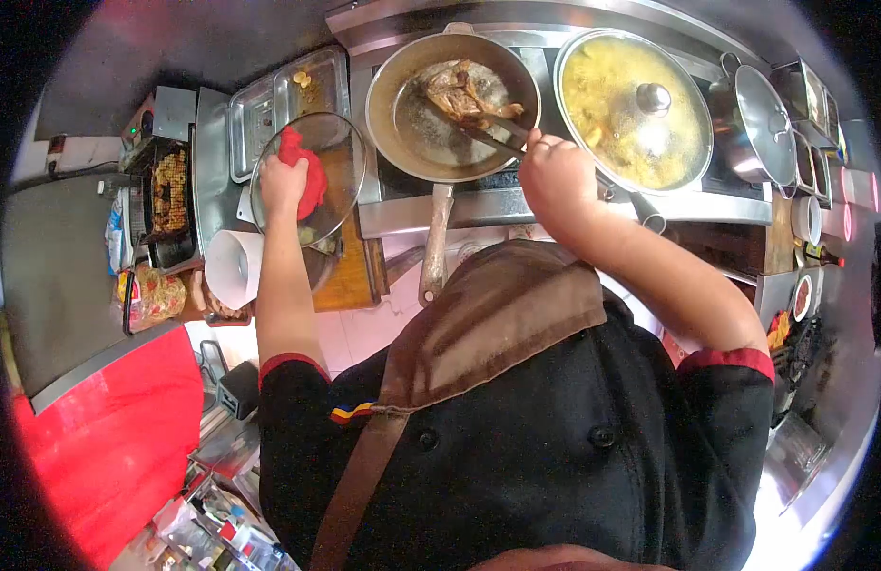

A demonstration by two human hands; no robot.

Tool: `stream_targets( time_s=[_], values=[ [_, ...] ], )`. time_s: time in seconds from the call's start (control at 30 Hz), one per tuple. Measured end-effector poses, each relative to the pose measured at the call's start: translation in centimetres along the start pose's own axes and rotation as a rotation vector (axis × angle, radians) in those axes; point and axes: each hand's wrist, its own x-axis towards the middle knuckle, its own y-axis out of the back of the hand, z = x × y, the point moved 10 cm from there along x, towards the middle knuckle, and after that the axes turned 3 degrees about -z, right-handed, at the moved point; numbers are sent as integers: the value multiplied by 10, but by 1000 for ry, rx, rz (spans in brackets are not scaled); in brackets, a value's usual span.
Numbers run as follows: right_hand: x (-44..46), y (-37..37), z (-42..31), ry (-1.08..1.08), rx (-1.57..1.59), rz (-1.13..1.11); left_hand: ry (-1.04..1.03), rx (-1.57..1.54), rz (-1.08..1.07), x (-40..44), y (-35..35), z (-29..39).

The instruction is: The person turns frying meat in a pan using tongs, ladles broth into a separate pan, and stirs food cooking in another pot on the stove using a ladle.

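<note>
My left hand [283,183] is closed around a red cloth [310,181] on top of a glass lid [343,195], which lies over the wooden board [352,271] and the edge of a metal tray. In my right hand [557,176] are dark tongs [498,143], reaching into the frying pan [388,143]. Their tips are at a browned piece of meat [457,93] in the pan. Whether the tips pinch the meat is hard to tell. Liquid or fat shines around the meat.
Right of the frying pan stands a wide pan with yellow food under a glass lid [688,114], then a lidded pot [778,143]. The frying pan's handle [434,257] points toward my body. Metal trays [312,86] and a white container [233,268] are at the left.
</note>
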Motion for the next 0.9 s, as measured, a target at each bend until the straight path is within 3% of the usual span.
stream_targets(
  time_s=[0.07,0.13,0.27,0.43,0.5,0.6,0.67,0.8,0.9],
  values=[
    [-1,-9,-3,-6,-23,21,-17,45,40,1,3,1],
    [-12,8,-3,-53,-120,224,0,30,15,0,4,1],
    [-10,-11,-9,-26,-90,-30,62,46,-17,1,2,0],
    [-12,-19,-15,-45,-94,-67,48,25,-37,4,0,0],
    [-12,-8,-9,-57,-146,28,60,37,-39,1,2,1],
    [5,-1,22,-1,282,-102,51,63,-14,-1,5,2],
    [17,13,35,111,308,-252,38,36,-22,0,3,1],
    [54,28,61,140,259,-284,27,55,33,1,5,1],
    [70,41,62,128,192,-220,41,56,-38,6,-3,-3]
  ],
)
